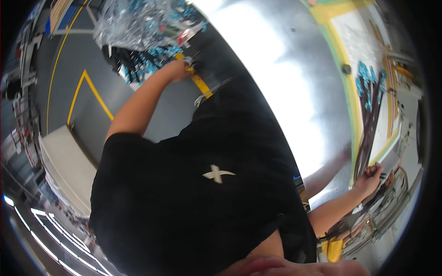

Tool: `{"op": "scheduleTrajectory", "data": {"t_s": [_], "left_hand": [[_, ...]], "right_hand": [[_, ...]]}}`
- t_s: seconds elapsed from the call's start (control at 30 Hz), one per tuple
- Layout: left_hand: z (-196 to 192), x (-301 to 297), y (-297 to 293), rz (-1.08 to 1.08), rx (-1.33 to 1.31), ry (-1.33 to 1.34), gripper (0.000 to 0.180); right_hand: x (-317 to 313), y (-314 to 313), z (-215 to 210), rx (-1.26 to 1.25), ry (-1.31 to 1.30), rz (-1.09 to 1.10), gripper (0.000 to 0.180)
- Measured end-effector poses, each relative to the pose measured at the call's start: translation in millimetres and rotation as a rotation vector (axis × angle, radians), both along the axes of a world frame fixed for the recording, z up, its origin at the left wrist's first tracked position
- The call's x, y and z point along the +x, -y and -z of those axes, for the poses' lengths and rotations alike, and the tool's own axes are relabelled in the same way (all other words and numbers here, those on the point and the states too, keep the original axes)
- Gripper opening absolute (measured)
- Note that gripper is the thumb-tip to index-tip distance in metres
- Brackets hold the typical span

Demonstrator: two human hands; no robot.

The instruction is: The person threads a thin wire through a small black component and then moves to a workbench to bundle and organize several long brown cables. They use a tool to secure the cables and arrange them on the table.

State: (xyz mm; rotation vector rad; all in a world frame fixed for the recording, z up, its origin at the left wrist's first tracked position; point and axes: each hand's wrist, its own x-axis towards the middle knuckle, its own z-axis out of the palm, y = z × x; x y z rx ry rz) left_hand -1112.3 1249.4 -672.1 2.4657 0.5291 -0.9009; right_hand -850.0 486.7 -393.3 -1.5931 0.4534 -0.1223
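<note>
Reaching away from the body, the left hand (178,70) is seen at a heap of black cable pieces with blue ends (138,64), beside a clear plastic bag (133,23) on the grey floor (92,60). A yellow-handled tool (199,83) is touched by this hand; whether its grip is closed on the tool cannot be told. A black shirt (202,184) fills the centre. The shiny metal bench (285,69) is noted further right. The right hand (369,177) is laid at the end of a dark cable bundle (368,119) on the bench, fingers partly curled; its hold cannot be told.
</note>
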Motion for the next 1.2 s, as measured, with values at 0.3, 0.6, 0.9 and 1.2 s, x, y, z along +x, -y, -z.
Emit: {"op": "scheduleTrajectory", "data": {"t_s": [0.3, 0.6, 0.9, 1.2], "left_hand": [[-286, 150, 94, 0.650, -0.650, 0.148, 0.027], [-292, 320, 283, 0.773, -0.180, 0.931, 0.040], [-248, 384, 264, 0.674, 0.108, 0.996, 0.037], [-276, 387, 234, -0.094, -0.954, 0.805, 0.026]], "right_hand": [[-53, -17, 28, -0.626, -0.151, 0.090, 0.027], [-26, -72, 2, -0.850, 0.072, -0.051, 0.038], [-27, -107, 3, -1.154, 0.136, -0.341, 0.070], [-35, -110, 11, -1.263, 0.361, -0.216, 0.049]]}}
